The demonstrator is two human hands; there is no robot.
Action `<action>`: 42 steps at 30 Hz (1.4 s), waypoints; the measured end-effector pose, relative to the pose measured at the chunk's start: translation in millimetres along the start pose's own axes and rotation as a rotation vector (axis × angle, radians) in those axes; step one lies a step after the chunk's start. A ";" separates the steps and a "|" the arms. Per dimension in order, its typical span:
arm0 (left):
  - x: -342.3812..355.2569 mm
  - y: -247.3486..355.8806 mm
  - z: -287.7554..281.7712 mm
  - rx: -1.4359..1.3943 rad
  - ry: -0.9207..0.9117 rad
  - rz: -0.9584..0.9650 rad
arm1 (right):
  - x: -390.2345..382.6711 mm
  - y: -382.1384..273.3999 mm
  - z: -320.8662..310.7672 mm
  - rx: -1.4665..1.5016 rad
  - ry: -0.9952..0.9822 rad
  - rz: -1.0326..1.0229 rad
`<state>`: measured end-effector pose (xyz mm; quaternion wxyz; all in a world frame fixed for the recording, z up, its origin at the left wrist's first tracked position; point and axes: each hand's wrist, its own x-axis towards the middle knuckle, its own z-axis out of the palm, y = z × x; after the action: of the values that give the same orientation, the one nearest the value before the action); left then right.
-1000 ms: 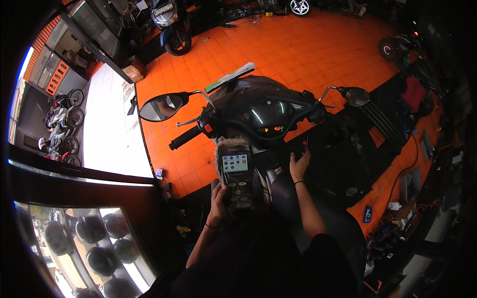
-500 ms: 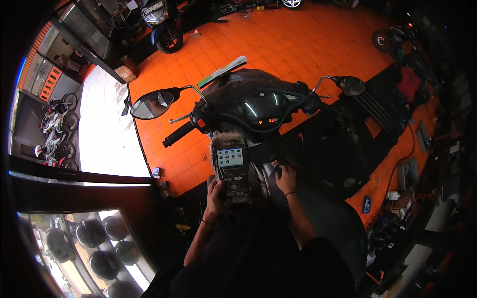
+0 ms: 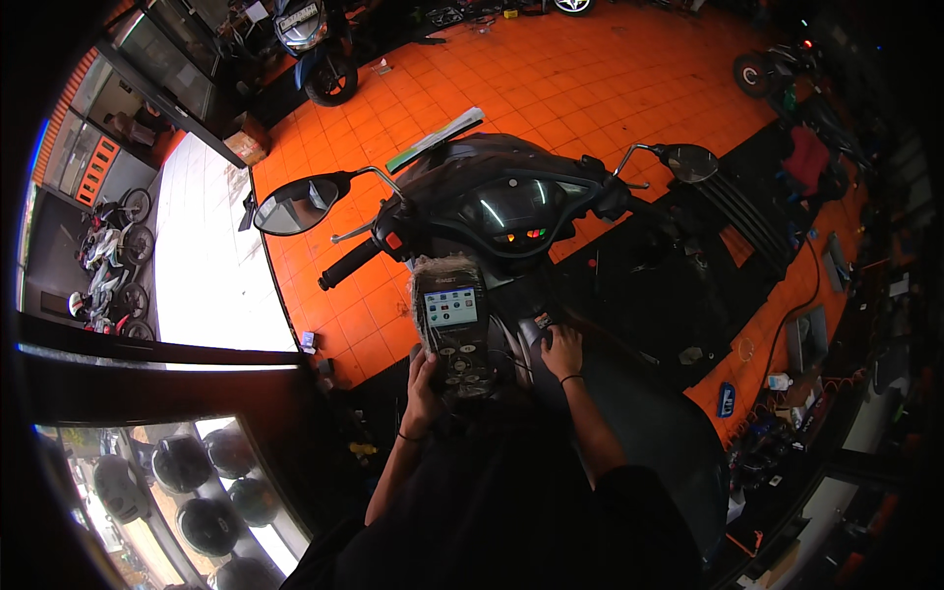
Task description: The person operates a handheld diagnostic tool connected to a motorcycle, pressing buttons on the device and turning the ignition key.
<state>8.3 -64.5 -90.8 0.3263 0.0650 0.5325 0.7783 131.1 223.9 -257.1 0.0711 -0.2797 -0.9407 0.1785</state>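
My left hand (image 3: 421, 390) is closed around the lower left side of a handheld diagnostic scanner (image 3: 454, 339). The scanner is dark, wrapped in clear plastic, and its lit screen shows rows of small icons above a set of buttons. My right hand (image 3: 561, 352) lies over the front of the scooter's black seat (image 3: 629, 403), fingers spread and nothing visible in them. Ahead stands the dark scooter's handlebar with its instrument panel (image 3: 513, 211), where orange and green lights glow. A thin cable or strap beside the scanner is hard to make out.
Mirrors stick out at the left (image 3: 298, 205) and right (image 3: 690, 163) of the handlebar. A booklet (image 3: 436, 140) rests on the scooter's front. Orange floor tiles (image 3: 590, 69) surround it. Helmets (image 3: 206, 526) show behind glass at lower left; another scooter (image 3: 324, 64) stands far left.
The whole view has shifted very slightly, so the scooter sits a little further left and higher. Both hands keep their places on the scanner and the seat.
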 end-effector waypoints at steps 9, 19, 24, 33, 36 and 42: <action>6.4 -18.4 -18.9 -0.011 -0.001 -0.029 | -2.1 1.4 3.5 0.062 0.041 0.009; 14.6 -35.3 -34.4 0.300 -0.062 0.117 | -1.1 -4.3 -1.1 0.091 0.004 0.017; 13.5 21.8 18.2 -0.007 -0.057 -0.142 | 3.2 -15.8 -18.3 0.647 -0.159 0.129; 40.0 31.0 77.1 0.351 -0.214 -0.158 | -39.8 -106.1 -104.5 2.115 -0.377 0.188; 48.1 44.1 102.6 0.934 -0.288 0.013 | -44.8 -106.3 -121.2 2.093 -0.256 0.191; 64.1 97.1 110.7 1.154 -0.288 0.429 | -64.1 -71.8 -92.8 2.071 0.110 0.497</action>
<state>-34.5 38.1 25.0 0.1437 0.4399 0.7923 0.3975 170.2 160.0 -146.4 0.2781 -0.2746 -0.2426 0.8879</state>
